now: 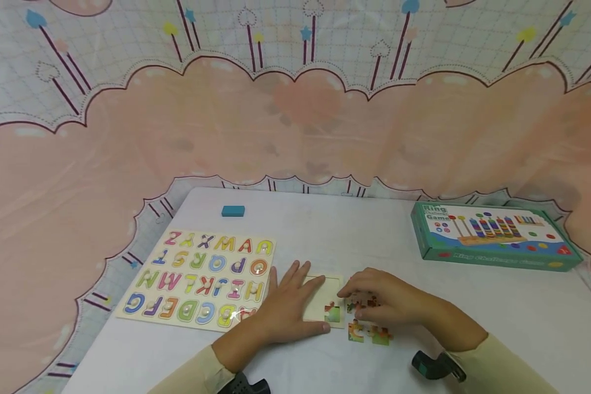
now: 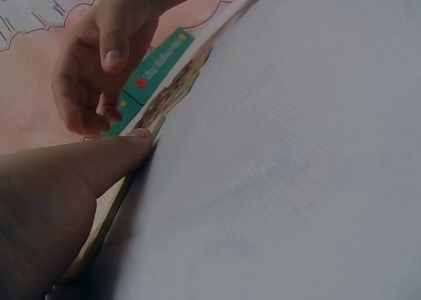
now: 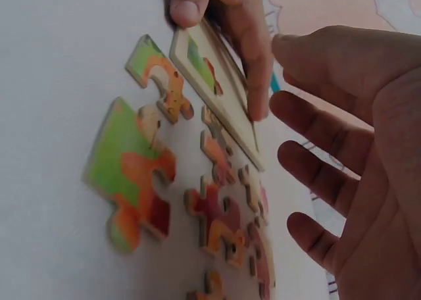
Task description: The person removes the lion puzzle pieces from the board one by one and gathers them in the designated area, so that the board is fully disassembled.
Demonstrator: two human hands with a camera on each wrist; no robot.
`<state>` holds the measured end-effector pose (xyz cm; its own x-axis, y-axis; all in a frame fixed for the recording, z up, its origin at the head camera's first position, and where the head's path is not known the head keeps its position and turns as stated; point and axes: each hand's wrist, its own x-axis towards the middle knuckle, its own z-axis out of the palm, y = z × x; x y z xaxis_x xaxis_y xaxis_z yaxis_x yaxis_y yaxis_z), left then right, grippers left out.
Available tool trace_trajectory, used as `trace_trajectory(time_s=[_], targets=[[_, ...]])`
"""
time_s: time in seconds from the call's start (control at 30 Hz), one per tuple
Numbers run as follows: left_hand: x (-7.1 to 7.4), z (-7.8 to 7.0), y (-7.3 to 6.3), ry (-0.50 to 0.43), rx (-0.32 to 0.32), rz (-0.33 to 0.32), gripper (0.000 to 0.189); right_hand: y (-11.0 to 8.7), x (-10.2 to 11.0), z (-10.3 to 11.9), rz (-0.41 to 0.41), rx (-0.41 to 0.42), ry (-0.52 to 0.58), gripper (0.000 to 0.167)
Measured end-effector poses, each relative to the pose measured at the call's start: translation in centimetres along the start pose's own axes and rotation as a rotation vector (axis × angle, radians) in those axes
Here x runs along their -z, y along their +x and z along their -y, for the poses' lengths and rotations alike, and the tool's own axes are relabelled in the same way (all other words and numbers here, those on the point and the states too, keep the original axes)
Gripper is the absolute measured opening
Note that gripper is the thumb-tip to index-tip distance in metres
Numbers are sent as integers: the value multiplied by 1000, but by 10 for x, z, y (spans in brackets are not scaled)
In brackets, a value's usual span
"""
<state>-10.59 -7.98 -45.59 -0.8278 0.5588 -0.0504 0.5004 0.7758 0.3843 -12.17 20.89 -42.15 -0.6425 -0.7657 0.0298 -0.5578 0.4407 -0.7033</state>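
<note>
My left hand (image 1: 288,313) lies with spread, straight fingers over a small wooden puzzle board (image 1: 332,288), its thumb along the near edge. One puzzle piece with green and orange on it (image 1: 332,313) sits in the board's near right corner. Just right of the board, my right hand (image 1: 396,300) hovers over several loose jigsaw pieces (image 1: 355,331), fingers slightly bent. In the right wrist view its fingers (image 3: 322,125) are apart with nothing between them. The loose pieces (image 3: 128,155) there are green, orange and red, lying flat on the white cloth.
A wooden alphabet board (image 1: 182,262) with knobbed letters lies to the left, its near right corner beside my left forearm. Behind it is a small blue block (image 1: 233,211). A green Ring Challenge Game box (image 1: 492,238) stands at the back right of the white table (image 1: 364,219).
</note>
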Motion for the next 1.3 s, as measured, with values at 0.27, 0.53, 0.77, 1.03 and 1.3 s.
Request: trace_trajectory(time_s=[0.27, 0.53, 0.77, 1.03, 1.3], targets=[[-4, 4, 0, 35, -6, 10, 99, 27, -4, -3, 143, -16, -14, 39], [-6, 6, -1, 66, -27, 5, 100, 47, -7, 1, 226, -108, -91, 43], [-7, 5, -1, 98, -40, -11, 98, 54, -10, 3, 226, -96, -167, 36], [-6, 4, -2, 100, -33, -7, 98, 57, -11, 5, 230, -123, -178, 37], [-6, 3, -1, 96, -27, 4, 99, 58, -12, 8, 232, -149, -176, 40]])
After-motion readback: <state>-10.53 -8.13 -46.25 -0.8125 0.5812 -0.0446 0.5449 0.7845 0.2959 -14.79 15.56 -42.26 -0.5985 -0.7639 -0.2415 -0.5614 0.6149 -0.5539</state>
